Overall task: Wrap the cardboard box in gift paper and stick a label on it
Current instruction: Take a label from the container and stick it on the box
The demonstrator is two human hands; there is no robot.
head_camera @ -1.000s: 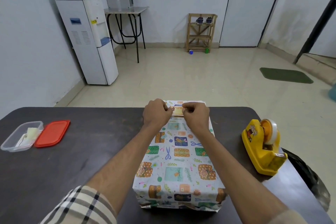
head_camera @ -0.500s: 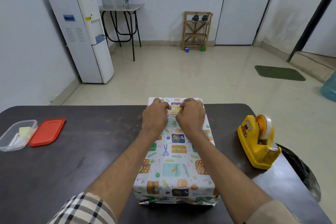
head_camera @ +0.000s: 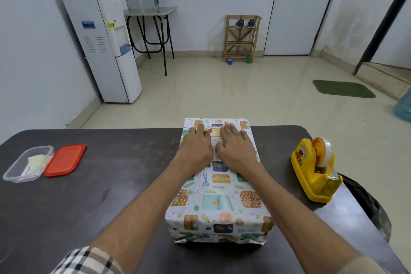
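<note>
The box wrapped in patterned gift paper [head_camera: 219, 196] lies on the dark table [head_camera: 100, 196], its far end past the table's far edge. A small yellow label [head_camera: 214, 133] sits on the top face near that far end. My left hand [head_camera: 196, 149] lies flat on the box with straight fingers, fingertips touching the label's left end. My right hand [head_camera: 234, 149] lies flat beside it, fingers spread, covering the label's right end. The paper's near bottom edge looks loose and crumpled.
A yellow tape dispenser [head_camera: 315, 169] stands at the right of the table. A clear plastic container [head_camera: 27, 163] with labels inside and its red lid [head_camera: 65, 159] lie at the left. A black bin [head_camera: 369, 204] stands beyond the table's right corner.
Both hands went from pinching the label with curled fingers to lying flat on the box top with fingers straight, pressing the label down.
</note>
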